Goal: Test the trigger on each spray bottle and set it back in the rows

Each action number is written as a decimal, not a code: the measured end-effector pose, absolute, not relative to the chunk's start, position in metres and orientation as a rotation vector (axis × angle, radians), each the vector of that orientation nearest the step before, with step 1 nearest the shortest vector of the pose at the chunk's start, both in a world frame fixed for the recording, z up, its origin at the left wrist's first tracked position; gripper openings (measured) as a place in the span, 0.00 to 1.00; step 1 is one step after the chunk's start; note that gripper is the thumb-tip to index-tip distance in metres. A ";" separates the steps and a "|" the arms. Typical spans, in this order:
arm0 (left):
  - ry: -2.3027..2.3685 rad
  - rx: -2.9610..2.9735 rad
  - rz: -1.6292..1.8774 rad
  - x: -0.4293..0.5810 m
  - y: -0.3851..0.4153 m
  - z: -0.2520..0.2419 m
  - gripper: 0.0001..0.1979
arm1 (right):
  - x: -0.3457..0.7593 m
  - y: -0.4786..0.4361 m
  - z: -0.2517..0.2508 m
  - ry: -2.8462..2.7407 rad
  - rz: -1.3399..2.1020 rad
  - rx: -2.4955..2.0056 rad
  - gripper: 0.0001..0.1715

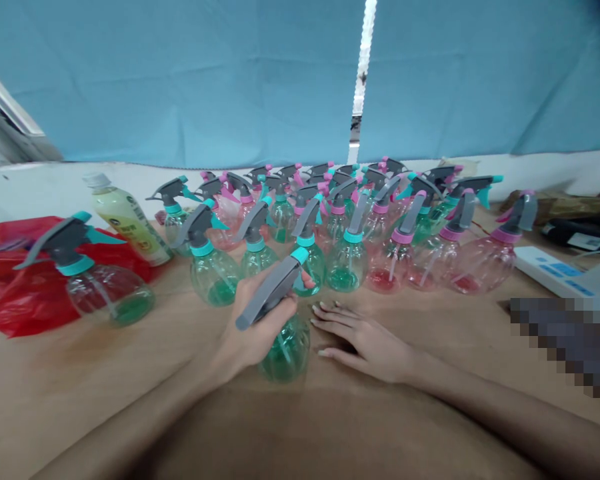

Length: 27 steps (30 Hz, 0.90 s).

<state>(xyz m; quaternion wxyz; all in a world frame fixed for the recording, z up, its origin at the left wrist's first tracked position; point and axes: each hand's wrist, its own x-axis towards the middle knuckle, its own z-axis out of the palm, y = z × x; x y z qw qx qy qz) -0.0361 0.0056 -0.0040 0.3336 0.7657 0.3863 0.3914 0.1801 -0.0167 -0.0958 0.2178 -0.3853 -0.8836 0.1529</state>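
Observation:
In the middle of the head view my left hand (pixel 257 327) is wrapped around the neck of a green spray bottle (pixel 286 353), just under its grey trigger head with a turquoise nozzle. The bottle stands upright or nearly so over the table. My right hand (pixel 367 337) lies with fingers stretched out on the wooden table (pixel 380 427), beside that bottle and apart from it. Just beyond both hands stands a row of similar bottles, among them a green one (pixel 347 263) and a pink one (pixel 391 267).
Several more spray bottles crowd behind. At left are another green spray bottle (pixel 110 293), a red plastic bag (pixel 25 293) and a drink bottle (pixel 130 220). A white power strip (pixel 555 272) and a black case (pixel 580 233) lie at right. Behind hangs blue cloth (pixel 230 80).

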 end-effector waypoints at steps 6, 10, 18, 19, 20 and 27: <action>0.999 2.012 1.018 -0.039 0.006 -0.003 0.07 | 0.180 -0.017 -0.095 -2.453 0.418 -1.061 0.32; 0.979 2.006 1.025 -0.038 0.009 -0.003 0.11 | 0.180 -0.017 -0.095 -2.466 0.408 -1.081 0.32; 1.048 2.012 1.073 -0.032 0.010 -0.004 0.18 | 0.180 -0.017 -0.095 -2.433 0.431 -1.060 0.32; 1.041 2.016 1.078 -0.032 0.010 -0.004 0.18 | 0.180 -0.017 -0.095 -2.435 0.428 -1.062 0.32; 1.035 2.016 1.080 -0.032 0.010 -0.003 0.18 | 0.180 -0.017 -0.096 -2.439 0.423 -1.065 0.32; 1.027 1.999 1.080 -0.031 0.010 -0.002 0.18 | 0.180 -0.016 -0.095 -2.493 0.408 -1.084 0.33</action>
